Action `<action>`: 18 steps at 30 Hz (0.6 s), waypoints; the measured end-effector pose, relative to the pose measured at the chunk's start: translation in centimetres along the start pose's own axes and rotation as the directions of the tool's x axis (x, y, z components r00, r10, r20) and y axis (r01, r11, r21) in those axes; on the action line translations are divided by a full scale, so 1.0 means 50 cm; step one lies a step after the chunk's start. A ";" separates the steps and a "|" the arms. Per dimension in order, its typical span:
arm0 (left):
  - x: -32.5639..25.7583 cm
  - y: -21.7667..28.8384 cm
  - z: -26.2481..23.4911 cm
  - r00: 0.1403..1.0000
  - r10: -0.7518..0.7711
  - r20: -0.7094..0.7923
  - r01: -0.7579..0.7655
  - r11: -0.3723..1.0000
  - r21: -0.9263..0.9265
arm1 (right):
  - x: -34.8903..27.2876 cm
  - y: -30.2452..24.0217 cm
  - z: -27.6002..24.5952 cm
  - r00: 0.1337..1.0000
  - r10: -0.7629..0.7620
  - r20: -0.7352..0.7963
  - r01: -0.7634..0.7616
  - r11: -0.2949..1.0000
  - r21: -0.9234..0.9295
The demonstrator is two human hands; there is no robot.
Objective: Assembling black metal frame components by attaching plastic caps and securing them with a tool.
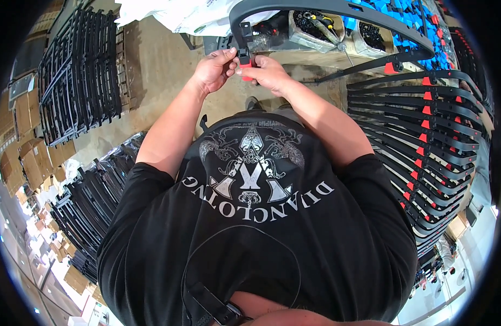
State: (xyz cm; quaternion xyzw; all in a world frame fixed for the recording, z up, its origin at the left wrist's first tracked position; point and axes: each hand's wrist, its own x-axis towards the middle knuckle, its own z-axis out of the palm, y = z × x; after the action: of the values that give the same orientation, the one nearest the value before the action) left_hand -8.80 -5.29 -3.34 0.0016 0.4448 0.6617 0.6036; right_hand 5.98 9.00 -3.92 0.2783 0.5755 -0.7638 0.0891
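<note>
A long black curved frame [337, 7] arches over the bench, and its near end comes down between my two hands. At that end is a small red piece [247, 68], set against a black fitting on the frame. My right hand [269, 74] is closed on the red piece, thumb laid across it. My left hand [211, 70] is closed beside it, thumb and curled fingers meeting at the fitting's left edge. What its fingertips pinch, if anything, is too small to make out.
Beyond my hands, a bench carries a box of black parts with a yellow-handled tool [324, 26], another parts box [374, 35] and a white plastic sheet [180, 16]. Blue pieces [394, 16] are heaped far right. Black frames with red pieces [424, 138] stack at right; black racks [82, 76] stand left.
</note>
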 end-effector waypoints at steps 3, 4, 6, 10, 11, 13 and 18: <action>-0.011 -0.005 0.042 0.967 0.117 -0.228 -0.046 0.955 0.294 | 0.003 0.019 -0.006 0.999 -0.012 -0.043 0.014 0.999 0.039; -0.019 -0.011 0.059 0.900 0.230 -0.369 -0.024 0.874 0.485 | 0.005 0.020 -0.007 0.999 -0.016 -0.044 0.017 0.999 0.038; -0.035 -0.031 0.088 0.863 0.328 -0.384 -0.058 0.820 0.569 | 0.003 0.020 -0.007 1.000 -0.025 -0.018 0.025 1.000 -0.002; -0.071 -0.060 0.110 0.819 0.506 -0.270 -0.119 0.609 0.784 | 0.006 0.023 -0.004 0.998 -0.024 -0.050 0.021 0.998 -0.061; -0.078 -0.060 0.108 0.827 0.528 -0.194 -0.124 0.508 0.853 | 0.008 0.028 -0.008 0.997 -0.041 -0.059 0.037 0.997 -0.062; -0.085 -0.055 0.104 0.853 0.493 -0.170 -0.152 0.548 0.823 | 0.006 0.025 -0.014 0.996 -0.060 -0.064 0.056 0.996 -0.064; -0.109 -0.054 0.101 0.802 0.586 -0.114 -0.155 0.389 0.908 | -0.049 -0.035 -0.063 0.994 0.105 -0.010 -0.096 0.938 0.332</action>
State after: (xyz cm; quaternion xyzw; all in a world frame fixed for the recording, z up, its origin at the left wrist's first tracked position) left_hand -2.45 -7.01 1.03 0.2649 0.8198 0.4486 0.2377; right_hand 8.22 12.06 -1.74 0.3286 0.4253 -0.8402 0.0721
